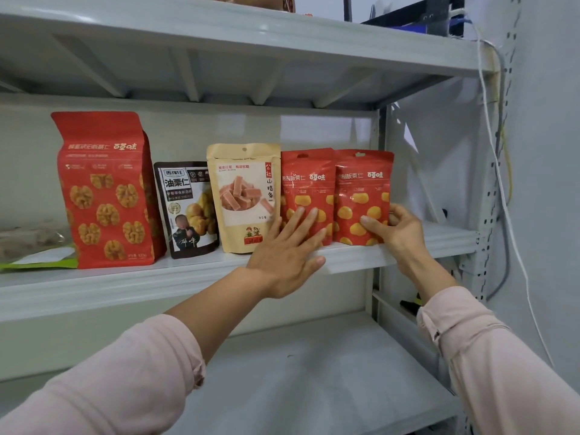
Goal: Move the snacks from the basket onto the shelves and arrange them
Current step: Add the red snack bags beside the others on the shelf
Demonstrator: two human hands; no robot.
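At centre frame, the left hand (287, 255) lies flat, fingers straight, against one red foil chestnut pouch (306, 180). The right hand (400, 230) apparently pinches the twin red pouch (364, 186) at centre right. Both stand upright on the grey metal shelf (157, 277).

Pink-sleeved arms reach forward: left hand (287, 255) flat, fingers straight and spread; right hand (400, 230) pinches the rightmost glossy red pouch (364, 196), thumb in front, fingers curled.

百草味 on red walnut bag (106, 196) — 油栗仁 on black pouch (185, 211)
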